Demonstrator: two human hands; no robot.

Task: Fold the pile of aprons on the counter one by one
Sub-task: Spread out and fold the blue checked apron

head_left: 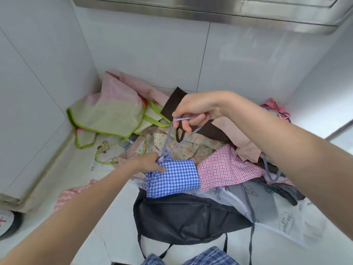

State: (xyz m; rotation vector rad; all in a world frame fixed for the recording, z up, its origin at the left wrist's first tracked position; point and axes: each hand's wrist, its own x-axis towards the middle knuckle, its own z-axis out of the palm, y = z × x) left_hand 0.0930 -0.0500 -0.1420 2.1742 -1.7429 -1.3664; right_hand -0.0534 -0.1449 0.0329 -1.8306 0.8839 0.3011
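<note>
**Blue check apron held by its strap over the heap**

Near the middle of the frame, the left hand (152,163) pinches the top edge of a folded blue gingham apron (173,178), thumb lying across the cloth, so that grip is closed on the fabric. Above it, the right hand (198,109) is raised with its fingers curled round the apron's striped blue strap (179,134), which runs down taut in a loop from that grip to the bunched top of the apron by the left thumb.

The blue apron lies on top of the pile on the white table (114,217), resting partly on a black apron (183,217) in the lower centre, whose ties trail toward the bottom edge. Just to its right, touching it, is a pink checked apron (227,169). Behind them sits a floral apron (191,146), and a dark brown one (173,104) shows under the right hand. In the upper left of the heap a pale green and pink apron (110,111) with lime trim leans into the corner of the white tiled wall (152,44). A grey apron with leaf outlines (256,201) spreads at the lower right. At the left, apart from the pile, a pink-and-white patterned cloth (70,194) lies on the table. A steel hood (210,10) runs along the top of the frame.
</note>
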